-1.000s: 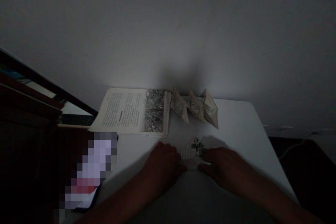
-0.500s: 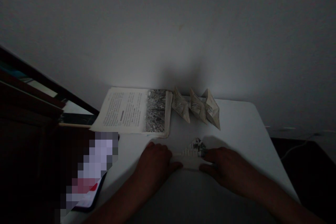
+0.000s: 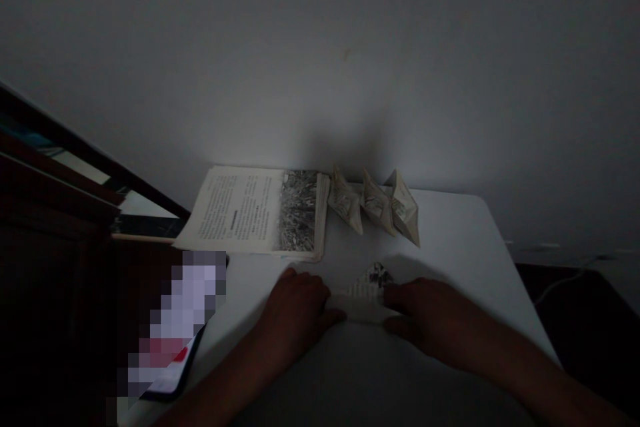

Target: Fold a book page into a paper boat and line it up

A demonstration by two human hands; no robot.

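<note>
A small folded piece of printed paper (image 3: 367, 290) lies flat on the white table (image 3: 450, 260). My left hand (image 3: 295, 310) presses on its left end, fingers curled together on the paper. My right hand (image 3: 425, 317) holds down its right end, fingertips on the fold. Behind them, three folded paper boats (image 3: 375, 203) stand in a row near the wall.
An open book (image 3: 260, 212) with text and a dark picture lies at the back left of the table. A phone (image 3: 173, 327) rests at the table's left edge. Dark wooden furniture (image 3: 55, 213) fills the left. The room is dim.
My left hand slid a little to the left along the paper, which now lies flatter and wider. My right hand stayed on its right end.
</note>
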